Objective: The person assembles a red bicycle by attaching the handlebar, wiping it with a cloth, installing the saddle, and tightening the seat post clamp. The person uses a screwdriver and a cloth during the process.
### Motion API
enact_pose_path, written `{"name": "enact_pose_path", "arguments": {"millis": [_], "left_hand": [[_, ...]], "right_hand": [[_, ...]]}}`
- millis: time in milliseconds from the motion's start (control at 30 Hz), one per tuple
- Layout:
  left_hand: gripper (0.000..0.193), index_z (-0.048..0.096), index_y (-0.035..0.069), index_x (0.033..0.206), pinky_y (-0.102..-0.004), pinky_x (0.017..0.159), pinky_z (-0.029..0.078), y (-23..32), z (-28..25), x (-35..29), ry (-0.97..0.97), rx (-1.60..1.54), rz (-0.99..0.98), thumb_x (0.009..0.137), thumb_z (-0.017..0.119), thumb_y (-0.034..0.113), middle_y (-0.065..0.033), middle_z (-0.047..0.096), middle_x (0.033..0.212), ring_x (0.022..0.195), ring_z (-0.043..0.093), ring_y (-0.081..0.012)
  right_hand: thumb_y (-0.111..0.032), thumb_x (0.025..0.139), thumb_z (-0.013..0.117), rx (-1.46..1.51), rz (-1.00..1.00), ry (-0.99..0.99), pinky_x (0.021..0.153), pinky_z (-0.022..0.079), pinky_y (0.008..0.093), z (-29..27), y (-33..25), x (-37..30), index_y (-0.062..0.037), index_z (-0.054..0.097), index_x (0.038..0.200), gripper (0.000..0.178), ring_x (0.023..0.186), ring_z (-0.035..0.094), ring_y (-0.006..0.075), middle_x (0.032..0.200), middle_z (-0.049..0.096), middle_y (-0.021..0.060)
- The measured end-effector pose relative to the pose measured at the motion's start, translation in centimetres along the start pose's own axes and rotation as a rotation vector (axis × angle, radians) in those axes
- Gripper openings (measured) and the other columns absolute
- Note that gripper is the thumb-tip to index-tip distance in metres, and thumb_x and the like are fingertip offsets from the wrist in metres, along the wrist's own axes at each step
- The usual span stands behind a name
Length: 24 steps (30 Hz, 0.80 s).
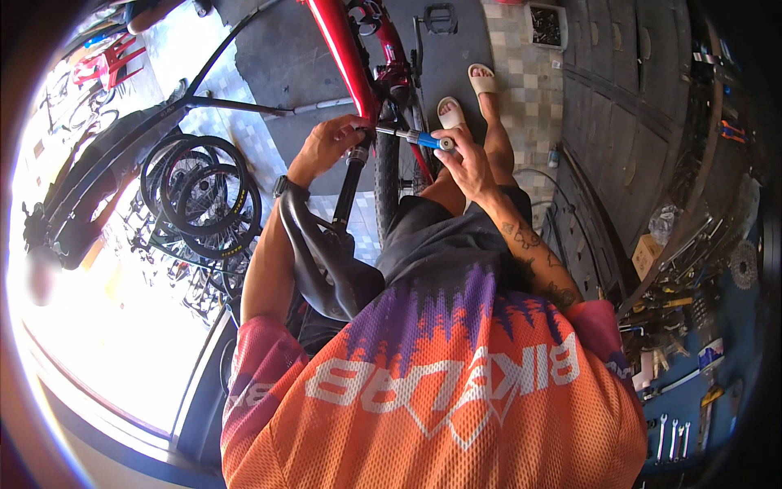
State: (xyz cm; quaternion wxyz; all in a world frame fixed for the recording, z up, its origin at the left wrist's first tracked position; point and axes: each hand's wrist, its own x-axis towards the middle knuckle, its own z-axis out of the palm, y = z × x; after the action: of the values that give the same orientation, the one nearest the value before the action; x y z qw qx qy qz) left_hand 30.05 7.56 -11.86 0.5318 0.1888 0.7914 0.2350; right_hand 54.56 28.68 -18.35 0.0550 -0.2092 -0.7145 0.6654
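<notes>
A red bicycle frame stands before me, with its black seatpost and black saddle toward my body. My right hand is closed around the blue handle of a torque-wrench-like tool. The tool's silver shaft reaches left to the frame joint by the seatpost. My left hand is at that joint, fingers bent and pressed together near the tool's tip; what they pinch is hidden. Below the joint, the rear wheel lies between my left forearm and my knee.
Several bicycle wheels are piled at left, near a dark bicycle frame. A wall of dark drawers runs along the right. Wrenches hang on a blue board at lower right. A parts tray sits on the tiled floor.
</notes>
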Motion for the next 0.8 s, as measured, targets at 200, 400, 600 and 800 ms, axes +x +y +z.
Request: {"name": "enact_pose_path", "arguments": {"millis": [200, 400, 600, 800], "left_hand": [[0.025, 0.074, 0.011, 0.126, -0.0288, 0.068, 0.05, -0.8, 0.2, 0.5, -0.007, -0.039, 0.049, 0.103, 0.069, 0.019, -0.0006, 0.068, 0.081, 0.074, 0.061, -0.0093], [0.023, 0.075, 0.012, 0.125, -0.026, 0.066, 0.047, -1.2, -0.1, 0.5, -0.028, -0.038, 0.036, 0.104, 0.068, 0.018, 0.0038, 0.066, 0.079, 0.073, 0.058, -0.0063], [0.023, 0.076, 0.012, 0.124, -0.0262, 0.067, 0.048, -1.4, -0.1, 0.5, -0.033, -0.088, 0.014, 0.103, 0.07, 0.016, 0.0037, 0.066, 0.079, 0.072, 0.058, -0.0065], [0.022, 0.077, 0.011, 0.121, -0.0273, 0.066, 0.048, -1.8, -0.2, 0.5, -0.018, -0.109, -0.007, 0.102, 0.071, 0.018, 0.0021, 0.065, 0.076, 0.071, 0.059, -0.0071]], "right_hand": [[-0.005, 0.097, 0.07, 0.028, -0.024, -0.066, 0.089, 0.052, 0.038, -0.1, -0.2, 0.4, -0.0035, 0.066, 0.121, 0.024, 0.093, 0.069, 0.0243, 0.104, 0.073, 0.0101], [-0.005, 0.097, 0.069, -0.001, -0.043, -0.062, 0.092, 0.051, 0.0393, 0.0, -0.2, 0.4, -0.0037, 0.066, 0.123, 0.026, 0.094, 0.07, 0.0254, 0.106, 0.073, 0.0103], [-0.006, 0.097, 0.067, 0.046, 0.0, -0.066, 0.104, 0.048, 0.0412, 0.3, -0.1, 0.4, -0.0044, 0.067, 0.123, 0.026, 0.105, 0.071, 0.0261, 0.113, 0.074, 0.0105], [0.002, 0.096, 0.064, -0.183, -0.352, -0.119, 0.118, 0.044, 0.0443, -0.7, 0.5, 2.3, -0.0049, 0.068, 0.127, 0.032, 0.127, 0.067, 0.0288, 0.133, 0.072, 0.0079]]}}
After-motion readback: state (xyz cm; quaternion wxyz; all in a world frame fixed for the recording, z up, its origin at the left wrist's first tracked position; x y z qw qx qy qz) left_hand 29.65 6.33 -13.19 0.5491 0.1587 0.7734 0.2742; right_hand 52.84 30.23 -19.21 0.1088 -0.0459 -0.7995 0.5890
